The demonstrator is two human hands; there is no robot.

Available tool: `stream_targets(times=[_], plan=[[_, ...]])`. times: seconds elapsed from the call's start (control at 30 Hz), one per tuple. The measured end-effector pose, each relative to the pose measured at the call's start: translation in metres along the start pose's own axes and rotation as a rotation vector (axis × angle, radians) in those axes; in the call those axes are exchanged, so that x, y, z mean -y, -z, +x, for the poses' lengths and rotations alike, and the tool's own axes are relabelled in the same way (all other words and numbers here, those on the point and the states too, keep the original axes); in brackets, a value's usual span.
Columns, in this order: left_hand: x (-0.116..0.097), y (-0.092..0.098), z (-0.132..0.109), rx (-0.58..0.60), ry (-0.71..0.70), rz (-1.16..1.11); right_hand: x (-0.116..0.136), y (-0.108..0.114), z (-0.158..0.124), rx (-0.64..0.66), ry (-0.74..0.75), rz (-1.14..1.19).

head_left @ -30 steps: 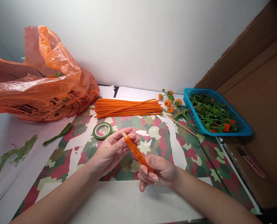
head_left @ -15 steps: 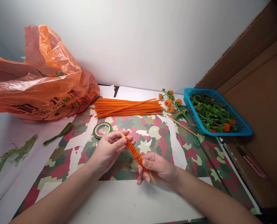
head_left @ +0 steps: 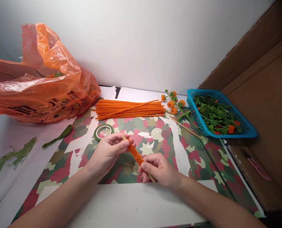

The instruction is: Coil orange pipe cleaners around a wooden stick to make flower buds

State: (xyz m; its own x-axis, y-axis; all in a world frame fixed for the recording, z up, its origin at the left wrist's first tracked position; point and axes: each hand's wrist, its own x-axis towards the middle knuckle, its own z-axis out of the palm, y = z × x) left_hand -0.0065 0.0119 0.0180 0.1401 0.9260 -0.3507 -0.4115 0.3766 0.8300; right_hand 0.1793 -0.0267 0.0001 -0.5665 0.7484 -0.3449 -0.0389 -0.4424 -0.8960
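A wooden stick (head_left: 152,178) slants between my hands, with an orange pipe cleaner (head_left: 135,154) coiled tightly round its middle. My left hand (head_left: 112,150) pinches the upper end of stick and coil between thumb and fingers. Lower down, my right hand (head_left: 158,169) is closed round the other end of the coil, and the stick's tip pokes out below it. Beyond them lies a bundle of loose orange pipe cleaners (head_left: 129,109). A roll of green tape (head_left: 103,131) rests just behind my left hand.
An orange plastic bag (head_left: 43,91) stands at the left. Orange flowers (head_left: 171,104) with green stems lie near a blue basket (head_left: 226,136) of green pieces. A thin stick (head_left: 186,128), a pink cutter (head_left: 258,167), green twisted loop (head_left: 57,136) and cardboard (head_left: 262,85) are around.
Both hands still hold the coiled stick. My right hand has shifted slightly up and left along with its lower end; the left hand has barely moved.
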Motion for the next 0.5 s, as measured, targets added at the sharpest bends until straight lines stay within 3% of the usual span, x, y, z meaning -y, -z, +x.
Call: stream_targets(times=[0.4, 0.5], plan=[[0.0027, -0.0053, -0.0029, -0.097, -0.043, 0.03, -0.003, -0.0026, -0.0033, -0.323, 0.315, -0.596], [0.0036, -0.0047, -0.0024, -0.082, -0.051, 0.027, -0.0029, -0.0006, -0.0024, -0.309, 0.317, -0.589]])
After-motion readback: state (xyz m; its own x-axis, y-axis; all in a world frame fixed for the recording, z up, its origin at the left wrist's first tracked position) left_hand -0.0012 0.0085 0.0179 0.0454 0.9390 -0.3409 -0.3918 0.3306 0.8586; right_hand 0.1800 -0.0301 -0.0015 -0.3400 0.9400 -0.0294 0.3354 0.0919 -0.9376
